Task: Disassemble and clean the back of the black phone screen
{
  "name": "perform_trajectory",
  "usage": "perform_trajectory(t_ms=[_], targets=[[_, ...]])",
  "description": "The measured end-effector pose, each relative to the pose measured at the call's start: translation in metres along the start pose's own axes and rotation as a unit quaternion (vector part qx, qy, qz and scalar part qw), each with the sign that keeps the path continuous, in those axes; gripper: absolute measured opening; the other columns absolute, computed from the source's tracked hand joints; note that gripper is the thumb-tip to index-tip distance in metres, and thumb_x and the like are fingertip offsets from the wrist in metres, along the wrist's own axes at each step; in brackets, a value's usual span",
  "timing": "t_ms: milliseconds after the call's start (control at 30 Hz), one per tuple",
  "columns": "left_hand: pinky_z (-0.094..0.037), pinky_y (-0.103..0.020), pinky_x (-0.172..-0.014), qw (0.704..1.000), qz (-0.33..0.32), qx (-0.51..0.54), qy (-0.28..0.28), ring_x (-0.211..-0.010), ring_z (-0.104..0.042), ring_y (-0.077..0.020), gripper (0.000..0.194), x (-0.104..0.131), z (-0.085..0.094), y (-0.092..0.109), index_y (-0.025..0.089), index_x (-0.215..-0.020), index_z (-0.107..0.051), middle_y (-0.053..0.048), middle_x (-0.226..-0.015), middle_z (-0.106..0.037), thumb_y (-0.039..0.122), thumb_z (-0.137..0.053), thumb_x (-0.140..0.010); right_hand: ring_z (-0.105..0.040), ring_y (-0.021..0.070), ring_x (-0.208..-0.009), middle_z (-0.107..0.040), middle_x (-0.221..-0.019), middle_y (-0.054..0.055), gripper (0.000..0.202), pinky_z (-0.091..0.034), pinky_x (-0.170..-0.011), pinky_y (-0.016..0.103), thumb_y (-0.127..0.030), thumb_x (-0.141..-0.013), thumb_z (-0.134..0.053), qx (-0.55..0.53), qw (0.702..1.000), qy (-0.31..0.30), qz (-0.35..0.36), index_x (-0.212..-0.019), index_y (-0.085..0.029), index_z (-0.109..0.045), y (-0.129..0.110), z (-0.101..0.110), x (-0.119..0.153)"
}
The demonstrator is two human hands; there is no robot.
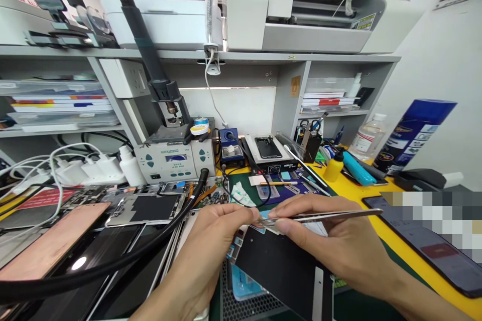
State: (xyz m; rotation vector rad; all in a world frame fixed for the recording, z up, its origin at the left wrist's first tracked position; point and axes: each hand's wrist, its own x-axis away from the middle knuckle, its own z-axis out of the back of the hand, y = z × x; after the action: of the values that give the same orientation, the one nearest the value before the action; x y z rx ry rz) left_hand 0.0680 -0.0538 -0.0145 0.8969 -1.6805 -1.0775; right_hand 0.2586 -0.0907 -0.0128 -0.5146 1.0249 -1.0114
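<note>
My right hand grips metal tweezers, pinched between thumb and fingers, with the tips pointing left. My left hand is closed, thumb against fingers, right at those tips; the small piece between its fingertips is too hidden to name. Beneath both hands lies a flat black phone part with a silver strip across its near end and small labels at its upper left edge. Under that part, a light blue object shows on a dark perforated mat.
Several phone screens and frames lie at left, crossed by a black hose. A hot-air station stands behind them. Farther right are a yellow bottle, a blue spray can and a phone.
</note>
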Motion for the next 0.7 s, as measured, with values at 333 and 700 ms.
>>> perform_trajectory(t_ms=[333, 700], targets=[[-0.039, -0.032, -0.071, 1.000, -0.001, 0.005, -0.002, -0.071, -0.054, -0.0179, 0.019, -0.0016, 0.0000, 0.0005, 0.014, -0.065, -0.070, -0.003, -0.068, -0.067, 0.030, -0.071, -0.074, -0.073, 0.0180, -0.088, -0.080, -0.093, -0.002, 0.009, -0.056, -0.082, 0.025, -0.024, -0.089, -0.069, -0.003, 1.000, -0.003, -0.002, -0.093, -0.028, -0.077, -0.0005, -0.0014, -0.0001], [-0.038, -0.030, -0.068, 1.000, 0.000, 0.007, -0.012, -0.068, -0.053, -0.0161, 0.019, -0.0008, 0.0006, -0.0005, 0.013, -0.065, -0.070, -0.003, -0.069, -0.067, 0.030, -0.072, -0.074, -0.073, 0.0183, -0.089, -0.079, -0.094, 0.000, 0.009, -0.057, -0.083, 0.026, -0.029, -0.090, -0.068, -0.024, 0.999, -0.033, -0.031, -0.093, -0.026, -0.076, -0.0024, -0.0027, -0.0027]])
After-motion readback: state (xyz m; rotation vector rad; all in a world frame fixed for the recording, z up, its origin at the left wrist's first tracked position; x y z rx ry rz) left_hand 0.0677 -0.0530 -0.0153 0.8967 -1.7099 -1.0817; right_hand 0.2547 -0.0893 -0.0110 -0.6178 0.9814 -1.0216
